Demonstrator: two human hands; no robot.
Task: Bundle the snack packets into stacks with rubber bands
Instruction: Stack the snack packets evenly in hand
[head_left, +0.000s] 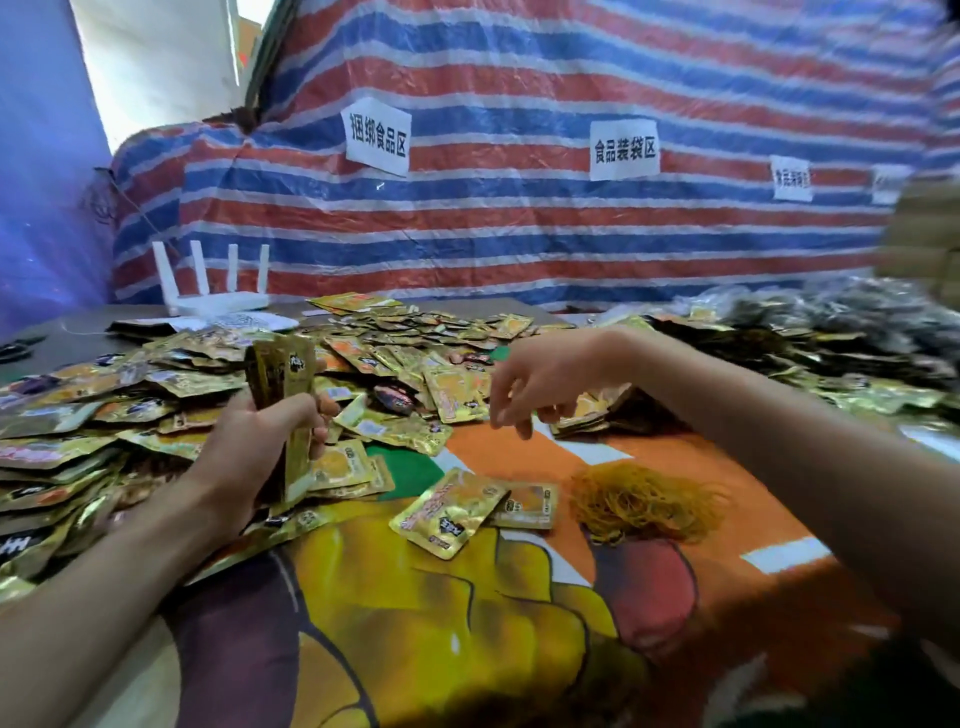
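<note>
the left hand (260, 441) grips a stack of snack packets (283, 374) upright, fingers and thumb curled round its lower half, above the heap of loose packets (171, 379) that covers much of the printed cloth (467, 623). the right hand (540, 384) hangs over the edge of the heap with fingers loosely bent downward and, as far as the blur allows, holds nothing. a pile of yellow rubber bands (644, 501) lies on the cloth near the right forearm, and two single packets (452, 512) lie flat just left of it.
</note>
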